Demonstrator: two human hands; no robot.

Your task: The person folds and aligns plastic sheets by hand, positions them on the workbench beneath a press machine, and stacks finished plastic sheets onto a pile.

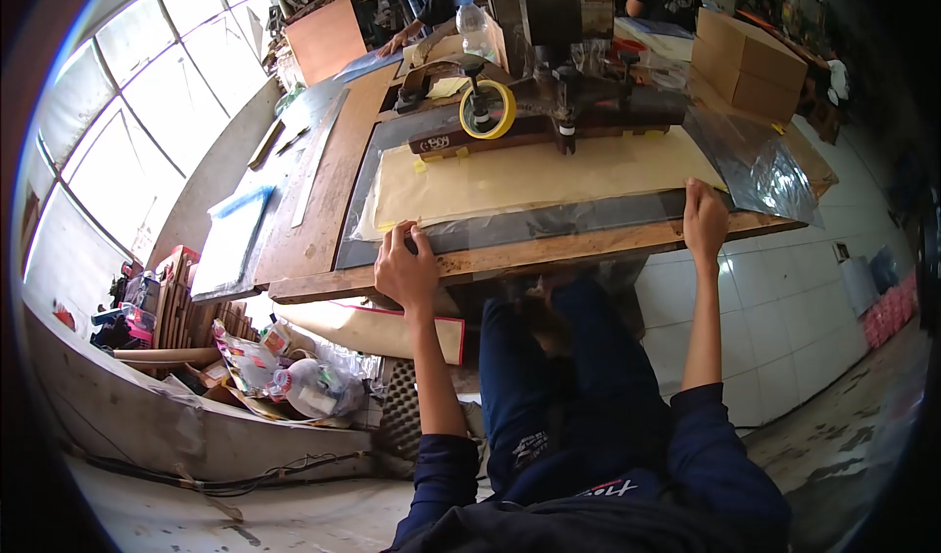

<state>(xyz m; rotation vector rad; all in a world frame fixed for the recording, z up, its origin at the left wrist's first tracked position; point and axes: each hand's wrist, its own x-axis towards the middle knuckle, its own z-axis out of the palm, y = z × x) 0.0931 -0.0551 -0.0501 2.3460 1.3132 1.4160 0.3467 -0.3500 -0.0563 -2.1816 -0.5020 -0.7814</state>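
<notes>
A wide yellowish sheet (549, 175) lies over clear film on a dark plate (569, 220) beneath a dark press bar (588, 117). At the sheet's near left corner, my left hand (407, 267) has its fingers pinched on the edge. My right hand (705, 220) is closed at the near right corner, its fingertips on the sheet's edge. A roll of yellow tape (488, 110) hangs on a knob of the press. Small yellow tape pieces show along the bar.
The wooden table edge (539, 259) runs just in front of me. Clear plastic (769, 175) drapes at the right, near a cardboard box (747, 63). A plastic-wrapped stack (233, 244) lies at the left. Two other people are at the far side.
</notes>
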